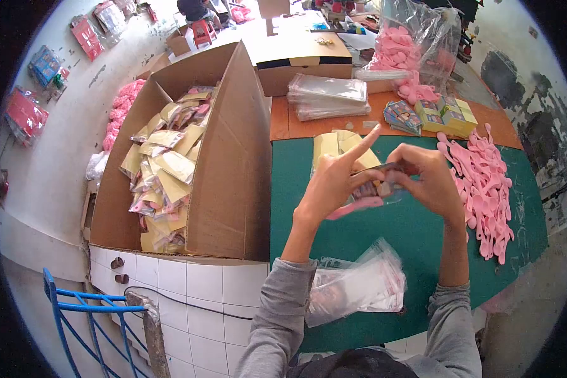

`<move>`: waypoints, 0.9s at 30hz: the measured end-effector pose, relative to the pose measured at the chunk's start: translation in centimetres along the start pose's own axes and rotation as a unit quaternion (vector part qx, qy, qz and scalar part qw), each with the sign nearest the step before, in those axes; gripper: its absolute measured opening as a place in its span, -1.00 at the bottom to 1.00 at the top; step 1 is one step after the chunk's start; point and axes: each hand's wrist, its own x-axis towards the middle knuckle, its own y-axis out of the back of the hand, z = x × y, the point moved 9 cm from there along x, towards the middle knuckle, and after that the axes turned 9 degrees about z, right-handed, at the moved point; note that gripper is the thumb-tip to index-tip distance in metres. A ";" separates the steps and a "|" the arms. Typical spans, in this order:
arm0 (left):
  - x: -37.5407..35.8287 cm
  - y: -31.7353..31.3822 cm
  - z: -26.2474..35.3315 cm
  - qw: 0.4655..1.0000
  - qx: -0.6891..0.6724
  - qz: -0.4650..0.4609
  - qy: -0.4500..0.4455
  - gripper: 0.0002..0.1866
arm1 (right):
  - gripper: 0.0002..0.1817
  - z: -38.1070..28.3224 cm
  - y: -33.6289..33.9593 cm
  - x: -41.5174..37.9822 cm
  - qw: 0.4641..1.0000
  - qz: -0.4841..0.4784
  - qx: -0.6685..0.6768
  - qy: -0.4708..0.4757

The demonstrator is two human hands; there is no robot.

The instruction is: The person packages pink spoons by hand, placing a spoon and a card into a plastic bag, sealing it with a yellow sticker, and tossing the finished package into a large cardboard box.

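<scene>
Over the green mat [334, 236], both hands grip one small clear plastic bag [394, 194] with a printed card in it. My left hand [337, 179] pinches the bag's left side, its index finger stretched out. At the other side my right hand [428, 176] has thumb and fingers closed on the upper edge. A pink spoon [357, 206] shows just below my left fingers, overlapping the bag. Behind the hands lie yellow-backed packets [326, 146]. Loose clear bags [365, 283] are fanned out between my forearms. Right of my right hand is a heap of pink spoons [485, 195].
A tall cardboard box [233, 151] full of filled packets [170, 164] stands at the left. Farther back are stacked clear bags [329, 96], card stacks [447, 116] and a big bag of pink spoons [397, 50]. A blue metal rail [94, 307] is at lower left.
</scene>
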 end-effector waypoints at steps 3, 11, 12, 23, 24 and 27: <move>0.1 0.1 0.0 0.992 0.094 0.031 -0.073 -0.29 | -0.80 -0.3 -0.8 0.0 0.996 -0.030 -0.079 -0.005; -0.4 0.7 1.1 0.965 0.186 0.137 -0.127 -0.24 | -0.81 2.0 -3.0 -0.4 0.996 -0.047 0.008 -0.072; -0.5 0.5 1.3 0.956 0.212 0.146 -0.141 -0.24 | -0.81 2.3 -3.2 -0.6 0.995 -0.048 0.036 -0.083; -1.3 -1.8 1.1 0.949 0.246 0.134 -0.144 -0.20 | -0.79 3.9 -4.4 -3.2 0.981 -0.051 0.090 -0.165; -1.5 -2.1 0.6 0.951 0.239 0.143 -0.136 -0.18 | -0.77 4.9 -5.2 -3.8 0.969 -0.041 0.171 -0.171; -2.0 -3.6 -0.6 0.952 0.224 0.164 -0.132 -0.19 | -0.74 7.7 -6.3 -5.2 0.936 -0.041 0.271 -0.220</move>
